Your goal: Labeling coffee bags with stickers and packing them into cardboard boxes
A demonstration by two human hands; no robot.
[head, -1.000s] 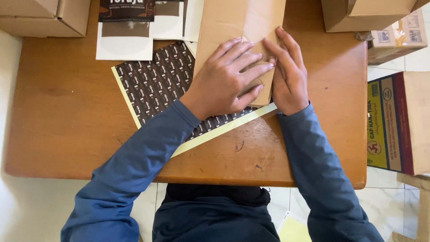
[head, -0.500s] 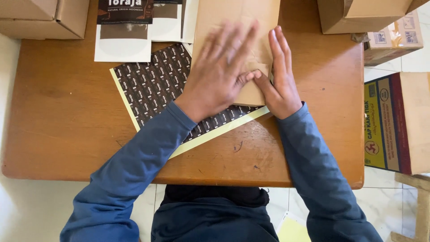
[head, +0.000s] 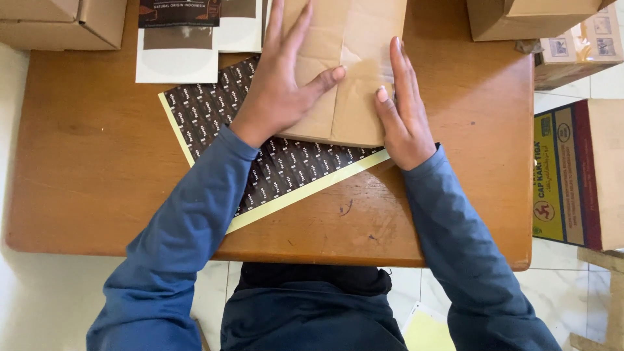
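**Both hands flat on a brown paper parcel**

Nearest the body, the wooden tabletop [head: 97, 188] carries a dark patterned sheet [head: 214, 110] with a pale yellow border, lying askew. On its far part rests the brown paper parcel [head: 354, 58], creased and folded, its near edge overlapping the sheet.

The left hand [head: 279, 91] lies open and palm down on the parcel's left half, fingers spread and pointing away, thumb stretched right toward the central fold. The right hand [head: 403, 110] is open too, fingers straight and together, pressed along the parcel's right edge with the thumb on the paper. Neither hand grips anything. Both forearms, in blue sleeves, angle in from the near edge.

Compared with half a second ago, the left hand has slid further up the parcel and its fingers are wider apart; the right hand sits much as before.

Further off stand white-and-brown pouches [head: 179, 39], a closed cardboard box [head: 58, 23] at far left and another carton [head: 526, 16] at far right; their contents are hidden. Beside the tabletop, a printed carton [head: 572, 175] sits on the floor.
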